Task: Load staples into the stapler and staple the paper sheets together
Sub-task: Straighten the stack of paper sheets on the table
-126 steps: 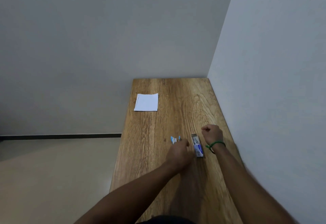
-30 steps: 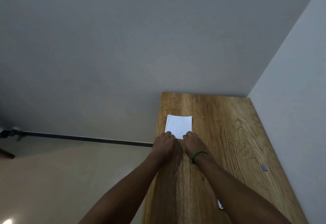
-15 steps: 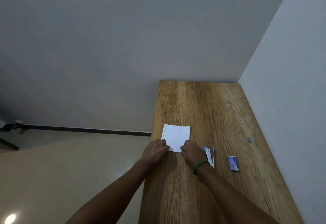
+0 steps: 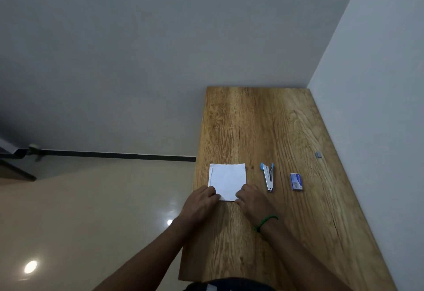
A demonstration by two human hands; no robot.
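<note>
The white paper sheets (image 4: 227, 179) lie flat near the left edge of the wooden table (image 4: 263, 125). My left hand (image 4: 202, 201) holds their near left corner and my right hand (image 4: 252, 201), with a green band at the wrist, holds their near right corner. A small silver stapler with blue tips (image 4: 268, 177) lies closed on the table just right of the paper, untouched. Further right lies a blue staple box (image 4: 296, 181). A small grey strip of staples (image 4: 318, 155) sits close to the right wall.
The table stands in a corner, with a grey wall behind it and a white wall along its right side. Its left edge drops to a glossy beige floor. The far half of the tabletop shows bare wood.
Both hands have pulled the paper sheets along the table toward me. The stapler and the staple box have come into view on the right.
</note>
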